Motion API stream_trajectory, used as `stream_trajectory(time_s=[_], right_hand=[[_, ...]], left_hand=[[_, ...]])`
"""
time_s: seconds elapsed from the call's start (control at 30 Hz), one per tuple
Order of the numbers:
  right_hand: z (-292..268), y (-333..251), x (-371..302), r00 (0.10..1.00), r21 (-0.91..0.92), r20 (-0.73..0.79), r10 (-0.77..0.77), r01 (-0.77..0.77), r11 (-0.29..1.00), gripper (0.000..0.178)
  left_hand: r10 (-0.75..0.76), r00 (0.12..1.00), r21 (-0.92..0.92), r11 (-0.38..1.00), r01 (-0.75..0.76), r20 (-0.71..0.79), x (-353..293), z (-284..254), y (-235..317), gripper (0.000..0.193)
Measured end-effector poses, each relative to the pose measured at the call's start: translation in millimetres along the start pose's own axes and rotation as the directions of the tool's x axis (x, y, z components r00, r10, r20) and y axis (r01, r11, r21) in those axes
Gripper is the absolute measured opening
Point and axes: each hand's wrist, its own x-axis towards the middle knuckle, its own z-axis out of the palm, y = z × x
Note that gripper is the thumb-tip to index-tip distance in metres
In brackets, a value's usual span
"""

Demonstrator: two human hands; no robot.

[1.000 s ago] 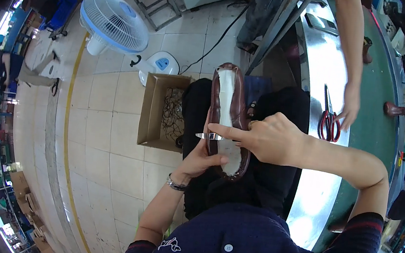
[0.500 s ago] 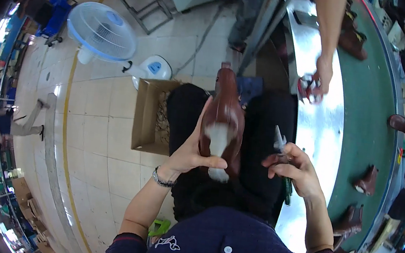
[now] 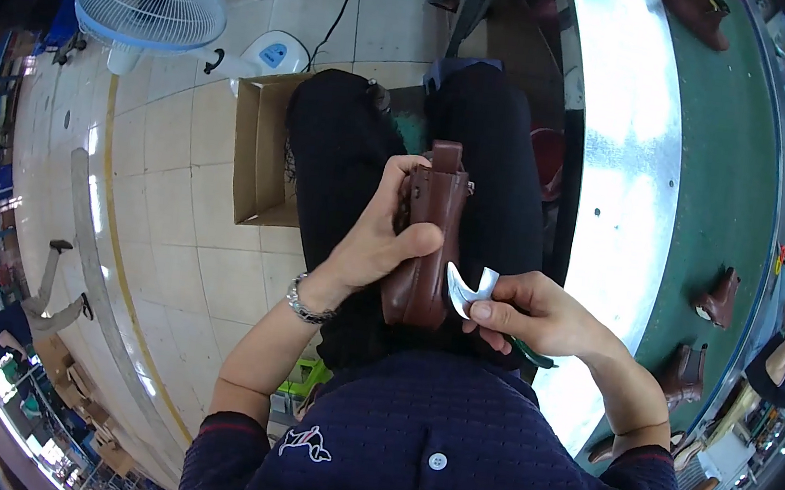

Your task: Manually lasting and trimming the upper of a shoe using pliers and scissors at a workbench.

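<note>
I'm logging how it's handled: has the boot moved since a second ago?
Yes: the boot has moved down the picture against the box; its far end reached past the box's far edge and now stops short.

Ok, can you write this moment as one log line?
left hand: holds brown boot | right hand: holds curved blade, beside boot | box: by left leg | fan: beyond box

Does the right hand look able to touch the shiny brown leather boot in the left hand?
Probably yes: the right hand holds a curved silver metal tool beside the boot, nothing seems to stand between, and the left hand grips the other side.
</note>
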Motion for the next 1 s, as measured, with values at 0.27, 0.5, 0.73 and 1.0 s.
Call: stream_trajectory(time_s=[0.27,0.5,0.73,1.0], right_hand=[[10.5,-7.8,-11.4,0.999,-0.193,0.002,0.049,-0.048,0.980,0.052],[11.8,-61.2,-8.3,0.982,-0.636,-0.090,0.165,-0.184,0.749,0.058],[24.3,-25.1,-2.1,0.980,-0.535,-0.186,-0.066,-0.045,0.844,0.056],[15.5,-13.5,0.1,0.989,-0.335,-0.143,0.028,-0.075,0.939,0.061]], left_hand=[[0.054,0.947,-0.004,0.998,-0.058,-0.316,-3.1,42.0,5.2,0.062],[0.075,0.934,-0.019,0.996,-0.087,-0.348,-3.5,42.0,0.0,0.057],[0.078,0.925,-0.014,0.996,-0.089,-0.372,1.1,35.5,-3.7,0.056],[0.084,0.943,-0.133,0.982,-0.134,-0.323,6.9,19.7,-16.0,0.073]])
